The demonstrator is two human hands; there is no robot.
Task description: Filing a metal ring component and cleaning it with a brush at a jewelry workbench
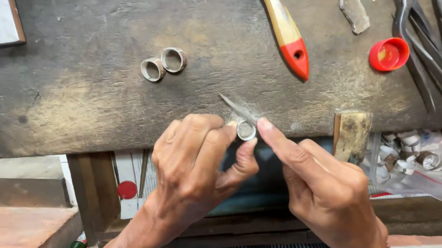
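Both hands worked nearest: left hand (196, 163) pinched a small silver metal ring (246, 130); right hand (326, 192) gripped a thin file (237, 109). Right, a clear plastic bag of rings (426, 162) lay on the dark bench (94, 96).

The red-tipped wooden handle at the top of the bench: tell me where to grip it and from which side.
Grip the wooden handle on its pale shaft, above the red tip. It lies flat and slanted on the bench, its long sides free, so come from above with fingers across its width. The upper end runs out of view; the red cap lies apart to the right.
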